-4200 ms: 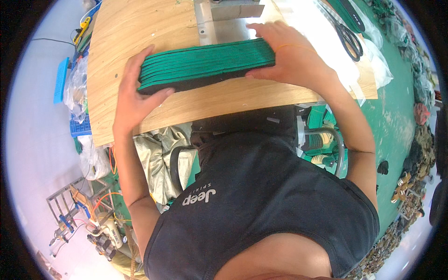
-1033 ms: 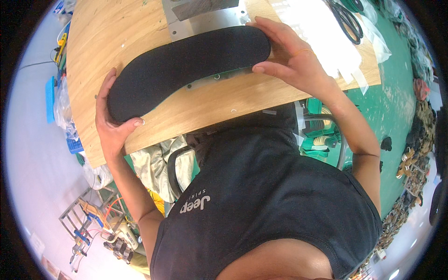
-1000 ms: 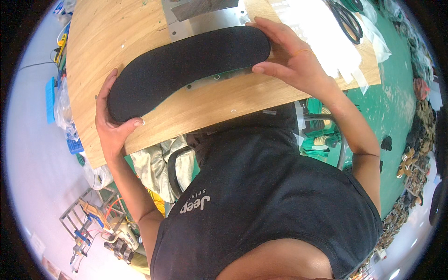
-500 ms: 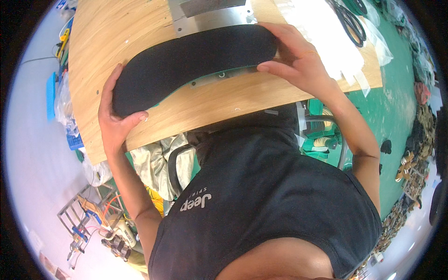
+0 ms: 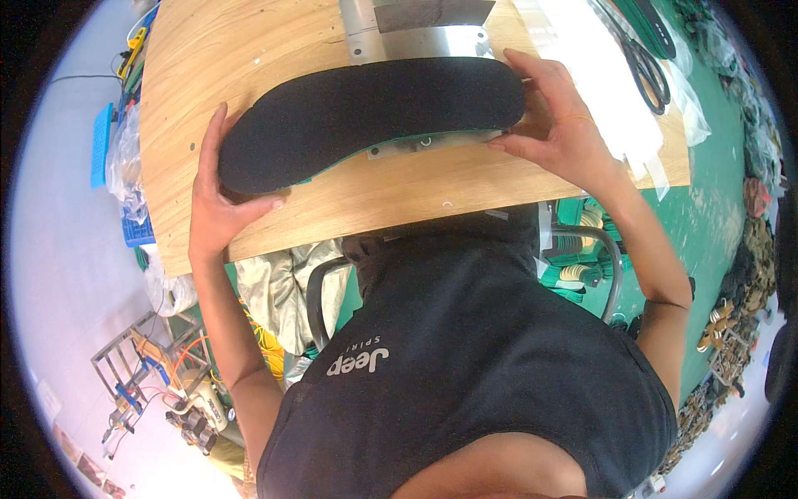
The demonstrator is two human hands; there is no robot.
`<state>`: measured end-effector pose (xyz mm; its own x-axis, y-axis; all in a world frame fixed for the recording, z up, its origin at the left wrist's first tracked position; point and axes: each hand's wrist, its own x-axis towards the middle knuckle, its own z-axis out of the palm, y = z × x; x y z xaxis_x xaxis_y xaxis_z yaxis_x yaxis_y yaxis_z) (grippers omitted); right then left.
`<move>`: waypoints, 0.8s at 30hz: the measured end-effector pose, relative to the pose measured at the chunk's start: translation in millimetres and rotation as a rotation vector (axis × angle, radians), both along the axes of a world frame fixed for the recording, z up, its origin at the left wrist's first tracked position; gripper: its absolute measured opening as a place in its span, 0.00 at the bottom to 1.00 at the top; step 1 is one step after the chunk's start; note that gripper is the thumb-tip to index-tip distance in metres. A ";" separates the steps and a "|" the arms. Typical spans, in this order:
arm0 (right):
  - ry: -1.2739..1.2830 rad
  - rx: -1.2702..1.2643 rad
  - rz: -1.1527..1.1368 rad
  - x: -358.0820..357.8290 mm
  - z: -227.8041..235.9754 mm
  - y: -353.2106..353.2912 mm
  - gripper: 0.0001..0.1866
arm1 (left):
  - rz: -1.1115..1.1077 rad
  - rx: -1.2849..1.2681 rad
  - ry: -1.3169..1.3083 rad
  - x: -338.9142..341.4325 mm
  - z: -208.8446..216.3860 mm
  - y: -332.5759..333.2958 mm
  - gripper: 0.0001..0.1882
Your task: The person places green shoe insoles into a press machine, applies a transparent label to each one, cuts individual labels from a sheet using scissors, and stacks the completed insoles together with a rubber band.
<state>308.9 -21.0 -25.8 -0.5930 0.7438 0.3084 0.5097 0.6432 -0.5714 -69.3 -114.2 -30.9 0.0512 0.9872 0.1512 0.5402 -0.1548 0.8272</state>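
Head view: we see one long black curved pad (image 5: 374,116), a thin green edge showing beneath it, lying flat on the wooden table (image 5: 249,50) across a metal plate (image 5: 416,37); two hands clamp its ends, the left hand (image 5: 218,208) at the pad's left tip and the right hand (image 5: 557,125) at its right tip. We judge the step to be squaring the pad on the plate; the next move calls for even pressure at both ends. One pair of scissors (image 5: 644,62) lies well right of the pad.

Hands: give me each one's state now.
Left hand: gripping the left end of the black curved pad stack.
Right hand: gripping the stack's right end.
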 end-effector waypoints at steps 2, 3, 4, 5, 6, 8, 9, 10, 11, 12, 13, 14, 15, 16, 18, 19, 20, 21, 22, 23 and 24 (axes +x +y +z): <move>-0.026 0.012 0.011 -1.2 -0.8 2.2 0.39 | 0.034 -0.023 -0.001 7.9 2.4 2.3 0.62; -0.041 0.007 0.022 -1.3 -1.9 6.8 0.40 | 0.050 -0.033 -0.003 10.4 3.3 4.2 0.64; -0.056 0.001 0.031 -1.2 -3.8 11.2 0.40 | 0.052 -0.031 -0.005 9.9 3.5 6.1 0.64; -0.037 0.021 0.012 -2.6 -6.7 15.4 0.36 | 0.052 -0.028 -0.008 8.8 3.4 8.4 0.64; -0.019 0.037 -0.007 -5.5 -10.0 18.5 0.32 | 0.052 -0.029 -0.011 8.3 3.5 10.1 0.64; 0.013 -0.026 -0.032 -12.2 -8.0 22.2 0.29 | 0.037 -0.023 -0.024 5.4 5.2 17.8 0.63; 0.032 -0.112 -0.032 -17.7 0.2 25.3 0.28 | 0.033 -0.026 -0.027 2.7 4.5 19.5 0.62; 0.048 -0.191 -0.040 -22.0 7.9 27.6 0.28 | 0.026 -0.005 0.005 -0.3 4.6 23.7 0.60; 0.047 -0.195 -0.050 -25.8 9.9 28.2 0.28 | 0.021 0.000 0.020 -3.2 3.1 26.1 0.59; 0.047 -0.192 -0.059 -30.0 12.1 30.9 0.28 | 0.017 0.010 0.035 -6.5 2.3 30.0 0.58; 0.047 -0.189 -0.068 -32.9 13.3 33.5 0.28 | 0.013 0.021 0.051 -8.4 2.0 33.6 0.58; 0.035 -0.118 -0.054 -34.4 13.7 36.0 0.28 | 0.008 0.010 0.020 -8.9 2.2 37.1 0.57; 0.023 -0.049 -0.036 -35.7 12.7 38.7 0.27 | 0.008 -0.003 -0.012 -9.1 1.8 39.0 0.57; 0.010 0.020 -0.017 -36.8 11.8 41.3 0.27 | 0.008 -0.017 -0.043 -9.3 1.9 40.6 0.56; 0.035 -0.057 0.002 -39.8 11.8 47.9 0.27 | 0.014 -0.040 -0.040 -9.6 4.2 43.5 0.56; 0.047 -0.093 0.014 -40.6 12.1 50.9 0.27 | 0.019 -0.050 -0.039 -9.9 5.2 44.8 0.55; 0.082 -0.141 0.005 -40.7 11.6 52.7 0.26 | 0.022 -0.034 -0.027 -9.6 5.4 46.2 0.56; 0.118 -0.191 -0.006 -40.6 9.9 52.9 0.26 | 0.023 -0.020 -0.014 -9.0 4.9 47.6 0.56; 0.153 -0.240 -0.017 -40.5 8.4 53.3 0.26 | 0.024 -0.007 -0.001 -9.0 4.5 48.8 0.56; 0.140 -0.186 -0.009 -40.1 7.0 53.9 0.26 | 0.024 0.001 0.013 -10.2 3.6 49.3 0.56; 0.125 -0.134 -0.001 -39.3 5.2 54.2 0.26 | 0.025 0.006 0.025 -11.7 1.7 48.6 0.56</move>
<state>269.6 33.2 -20.7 -0.5560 0.7836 0.2772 0.4300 0.5565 -0.7109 -81.0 -65.6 -29.2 0.0302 0.9873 0.1563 0.5648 -0.1458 0.8122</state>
